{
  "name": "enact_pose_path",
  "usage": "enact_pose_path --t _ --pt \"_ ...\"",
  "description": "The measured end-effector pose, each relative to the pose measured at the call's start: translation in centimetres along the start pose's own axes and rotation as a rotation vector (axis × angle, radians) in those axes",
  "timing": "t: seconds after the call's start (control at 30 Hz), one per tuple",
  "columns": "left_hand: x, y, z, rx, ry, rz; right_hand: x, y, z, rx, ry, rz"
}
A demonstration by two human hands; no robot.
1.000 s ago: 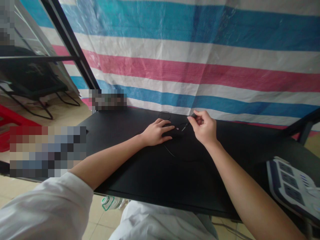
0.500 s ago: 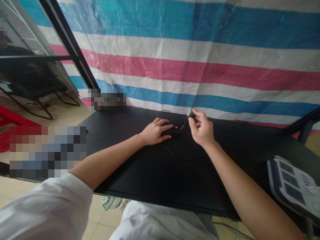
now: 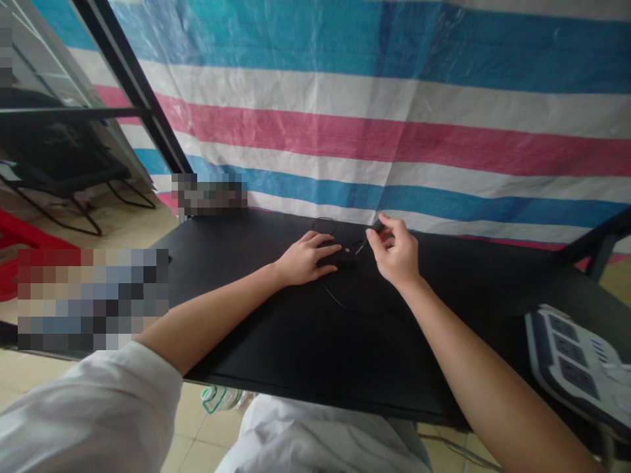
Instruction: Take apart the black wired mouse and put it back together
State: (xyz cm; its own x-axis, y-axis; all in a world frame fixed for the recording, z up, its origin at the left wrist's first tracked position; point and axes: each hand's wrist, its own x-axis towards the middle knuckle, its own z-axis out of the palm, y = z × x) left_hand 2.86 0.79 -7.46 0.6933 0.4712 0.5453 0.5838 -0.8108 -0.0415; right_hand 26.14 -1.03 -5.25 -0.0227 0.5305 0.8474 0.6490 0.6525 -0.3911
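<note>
My left hand point(image 3: 305, 258) lies low over the black tabletop with its fingers stretched and apart. Beside and partly under those fingers is a dark object point(image 3: 340, 261), hard to make out against the black surface; a small pale spot shows near its end. Closed around a slim black-handled tool point(image 3: 377, 226), which looks like a screwdriver, is my right hand point(image 3: 398, 253). The tool slants down to the left, its thin light tip close to the dark object; I cannot tell whether they touch. A thin black cable point(image 3: 338, 300) curves below my left hand, and another loop shows behind it.
A white and dark-blue power strip point(image 3: 566, 361) sits at the right of the black table point(image 3: 276, 348). Behind hangs a striped tarp point(image 3: 315, 131). Black frame posts point(image 3: 142, 98) stand at the left, and a bottle point(image 3: 224, 398) is below the front edge.
The view has shifted very slightly. My right hand still holds the tool, with its fingers moved a little around the handle. My left hand stays in place.
</note>
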Motion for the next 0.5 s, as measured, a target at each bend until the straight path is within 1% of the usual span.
enact_pose_path --t 0.2,0.33,0.5 --pt "0.02 0.05 -0.05 -0.014 -0.012 -0.01 0.0 -0.27 -0.27 0.061 -0.055 0.054" --pt "0.03 0.1 -0.08 -0.019 -0.018 -0.021 0.11 -0.12 -0.09 0.068 -0.042 0.068" --pt "0.03 0.12 -0.06 -0.018 -0.02 -0.017 0.26 -0.17 0.15 0.065 -0.015 0.044"
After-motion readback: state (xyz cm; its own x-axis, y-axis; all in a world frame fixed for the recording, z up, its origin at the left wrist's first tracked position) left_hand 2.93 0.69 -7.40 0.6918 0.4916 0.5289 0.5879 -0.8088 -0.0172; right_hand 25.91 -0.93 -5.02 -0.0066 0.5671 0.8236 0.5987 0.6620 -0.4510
